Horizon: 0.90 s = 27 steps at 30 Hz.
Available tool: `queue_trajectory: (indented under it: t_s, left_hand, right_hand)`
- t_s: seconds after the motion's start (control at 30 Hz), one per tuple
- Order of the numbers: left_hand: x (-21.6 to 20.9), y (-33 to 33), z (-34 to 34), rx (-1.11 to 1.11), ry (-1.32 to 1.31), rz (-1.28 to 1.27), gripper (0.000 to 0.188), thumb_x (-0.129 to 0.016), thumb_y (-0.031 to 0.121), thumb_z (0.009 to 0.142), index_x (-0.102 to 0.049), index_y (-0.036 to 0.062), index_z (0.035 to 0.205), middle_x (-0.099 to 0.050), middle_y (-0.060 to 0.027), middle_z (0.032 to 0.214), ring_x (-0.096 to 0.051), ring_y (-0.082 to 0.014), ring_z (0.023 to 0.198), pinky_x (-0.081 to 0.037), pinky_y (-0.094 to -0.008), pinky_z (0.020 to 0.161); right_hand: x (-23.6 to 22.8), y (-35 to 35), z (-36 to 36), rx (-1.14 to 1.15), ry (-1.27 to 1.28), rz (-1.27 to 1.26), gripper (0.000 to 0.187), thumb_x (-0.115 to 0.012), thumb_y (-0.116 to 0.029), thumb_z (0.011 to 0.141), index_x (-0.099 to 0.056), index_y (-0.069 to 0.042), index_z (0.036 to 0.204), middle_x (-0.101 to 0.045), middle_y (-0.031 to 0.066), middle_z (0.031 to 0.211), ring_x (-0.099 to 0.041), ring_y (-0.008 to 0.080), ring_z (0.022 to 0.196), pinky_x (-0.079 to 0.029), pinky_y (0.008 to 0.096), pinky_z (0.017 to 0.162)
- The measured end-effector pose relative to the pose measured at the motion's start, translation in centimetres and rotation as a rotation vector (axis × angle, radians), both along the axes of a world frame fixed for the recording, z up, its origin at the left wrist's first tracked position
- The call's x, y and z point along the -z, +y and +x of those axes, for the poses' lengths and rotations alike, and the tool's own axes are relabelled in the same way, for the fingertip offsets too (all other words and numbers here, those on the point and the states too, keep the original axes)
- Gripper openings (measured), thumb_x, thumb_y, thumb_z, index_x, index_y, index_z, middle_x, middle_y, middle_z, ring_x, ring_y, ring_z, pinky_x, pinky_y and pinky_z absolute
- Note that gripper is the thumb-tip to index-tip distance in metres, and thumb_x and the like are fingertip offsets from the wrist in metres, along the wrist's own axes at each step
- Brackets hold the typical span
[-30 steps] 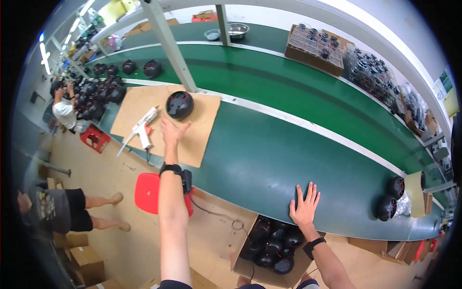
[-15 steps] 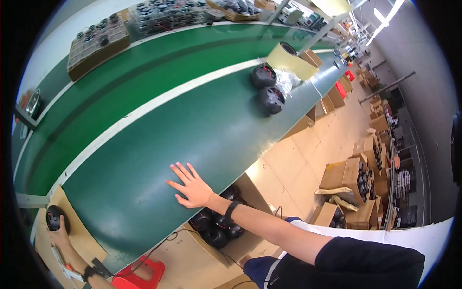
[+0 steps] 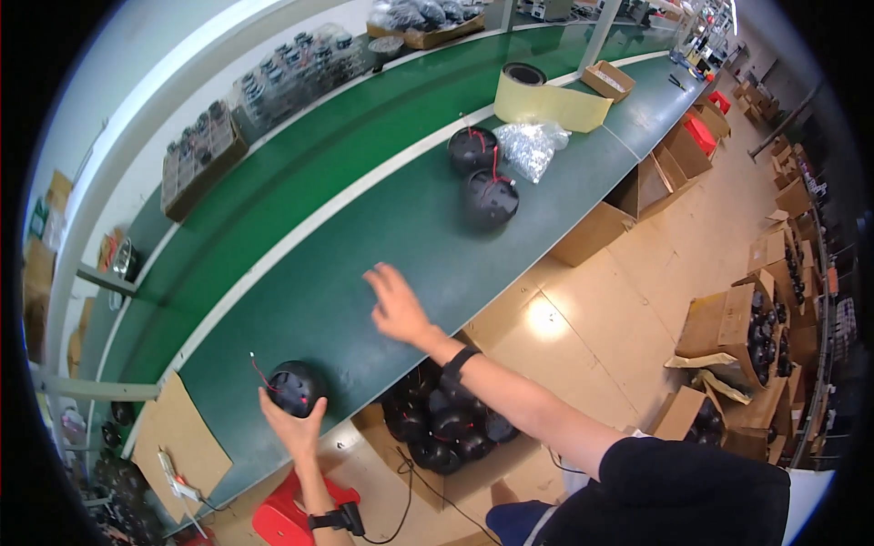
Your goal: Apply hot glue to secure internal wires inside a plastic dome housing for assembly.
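My left hand (image 3: 293,424) is wrapped round a black ball-shaped housing (image 3: 298,388) at the near left of the green workbench (image 3: 364,246). From the housing a thin red wire with a small white plug sticks up to the left. My right hand (image 3: 401,308) hovers over the middle of the bench, its fingers stretched and nothing in them. Beyond it two more black round housings with red wires, a far one (image 3: 472,150) and a nearer one (image 3: 492,198), stand side by side. A clear bag of small silvery parts (image 3: 531,150) lies beside them.
A roll of yellowish sheet (image 3: 555,102) and a small cardboard box (image 3: 609,80) stand farther back. Below the near edge is an open carton of black housings (image 3: 446,423) and a red stool (image 3: 287,511). A cardboard sheet (image 3: 187,446) bears a white corded tool (image 3: 173,475).
My left hand has brought the black housing from the cardboard at the far left rightward over the green bench. My right hand has lifted from its spread pose near the surface. The view has shifted.
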<state>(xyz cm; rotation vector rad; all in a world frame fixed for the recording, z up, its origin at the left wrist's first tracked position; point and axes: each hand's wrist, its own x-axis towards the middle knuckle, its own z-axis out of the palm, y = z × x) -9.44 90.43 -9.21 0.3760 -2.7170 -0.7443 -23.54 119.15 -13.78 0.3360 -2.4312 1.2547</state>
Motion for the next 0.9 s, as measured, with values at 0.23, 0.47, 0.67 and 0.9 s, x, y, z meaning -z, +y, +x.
queue_trajectory:
  t_s: [0.23, 0.47, 0.67, 0.9]
  left_hand:
    - [-1.3, 19.3, -14.9, 0.197, 0.060, 0.100, 0.110, -0.093, 0.027, 0.061, -0.034, -0.0040, 0.149, -0.046, -0.0268, 0.144, -0.047, -0.0430, 0.133, -0.041, -0.0476, 0.111]
    - [0.1, 32.7, -28.0, 0.108, -0.041, 0.213, 0.129, -0.093, 0.039, 0.064, -0.013, 0.0032, 0.157, -0.022, -0.0300, 0.157, -0.044, -0.0522, 0.132, -0.044, -0.0534, 0.109]
    - [3.3, 28.5, -16.3, 0.197, 0.075, 0.188, 0.033, -0.055, 0.022, 0.103, -0.053, -0.0049, 0.083, -0.049, -0.0229, 0.059, -0.039, -0.0390, 0.051, -0.036, -0.0446, 0.054]
    - [8.6, 13.8, 25.3, 0.265, -0.634, 0.170, 0.033, -0.046, 0.029, 0.106, -0.062, 0.0022, 0.094, -0.066, -0.0323, 0.085, -0.064, -0.0534, 0.082, -0.051, -0.0617, 0.072]
  right_hand:
    - [-0.6, 18.1, -4.5, 0.245, -0.170, 0.025, 0.078, -0.062, -0.003, 0.077, -0.033, 0.006, 0.149, -0.036, 0.0329, 0.151, -0.039, 0.0491, 0.138, -0.034, 0.0478, 0.117]
    - [1.0, 25.3, 8.5, 0.151, -0.355, -0.028, 0.072, -0.060, -0.003, 0.080, -0.038, -0.001, 0.148, -0.026, 0.0331, 0.156, -0.037, 0.0518, 0.139, -0.037, 0.0494, 0.115]
    - [2.3, 34.0, 28.4, -0.043, -0.776, 0.053, 0.064, -0.059, -0.004, 0.084, -0.043, -0.007, 0.146, -0.034, 0.0291, 0.153, -0.043, 0.0470, 0.137, -0.043, 0.0471, 0.111]
    - [6.0, 37.8, 41.0, -0.052, -1.104, 0.132, 0.050, -0.055, -0.002, 0.087, -0.054, -0.002, 0.137, -0.069, 0.0229, 0.113, -0.071, 0.0319, 0.097, -0.060, 0.0378, 0.083]
